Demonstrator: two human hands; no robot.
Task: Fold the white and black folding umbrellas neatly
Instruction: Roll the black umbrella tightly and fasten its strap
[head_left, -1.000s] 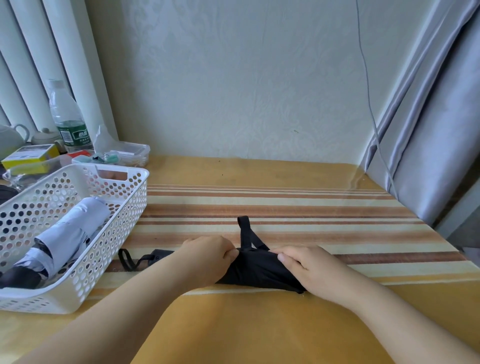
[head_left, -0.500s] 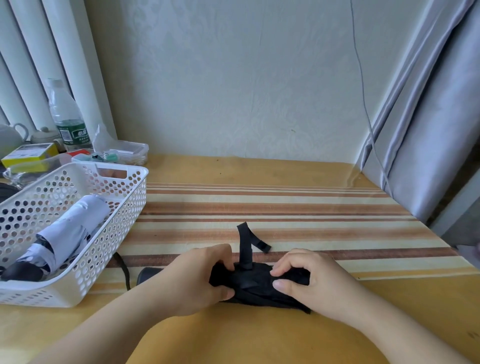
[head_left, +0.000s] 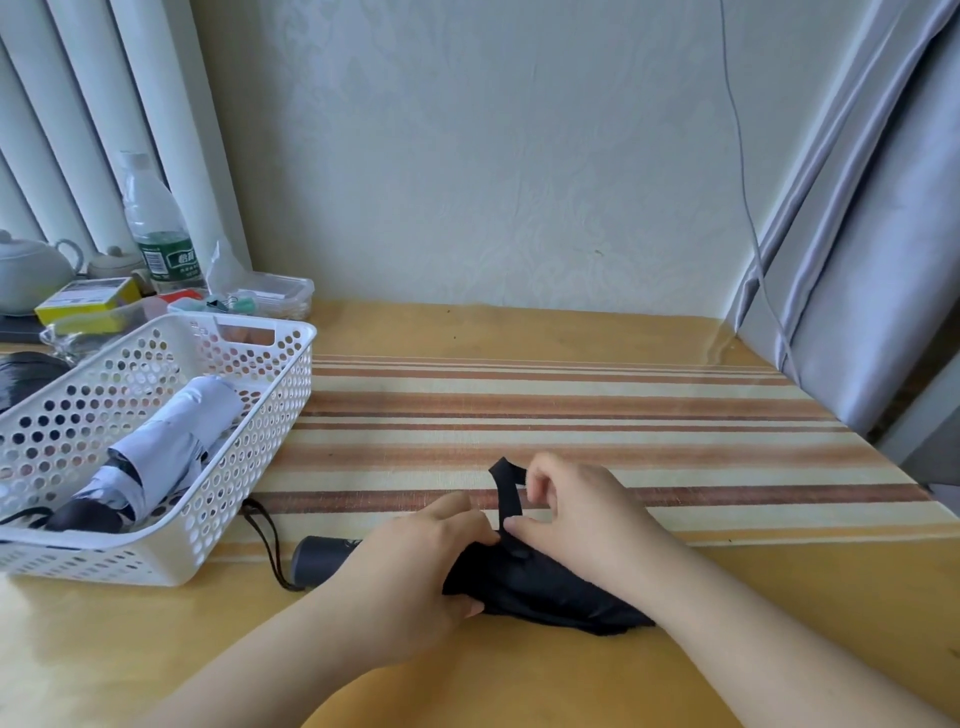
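Note:
The black folding umbrella (head_left: 540, 587) lies rolled up on the table near its front edge, its dark handle (head_left: 322, 558) pointing left with a wrist loop. My left hand (head_left: 415, 561) grips the rolled canopy close to the handle. My right hand (head_left: 576, 509) pinches the black closing strap (head_left: 506, 488), which stands up from the bundle. The white folding umbrella (head_left: 166, 447) lies folded in the white perforated basket (head_left: 270, 410) at the left.
A striped runner (head_left: 571, 415) crosses the yellow table. Behind the basket stand a water bottle (head_left: 156, 228), a teapot (head_left: 26, 270), a yellow box (head_left: 88, 301) and a clear plastic container (head_left: 270, 296). A grey curtain (head_left: 857, 260) hangs at the right.
The umbrella has been drawn nearer the front edge and its handle now shows. My right hand has come off the canopy and taken hold of the strap.

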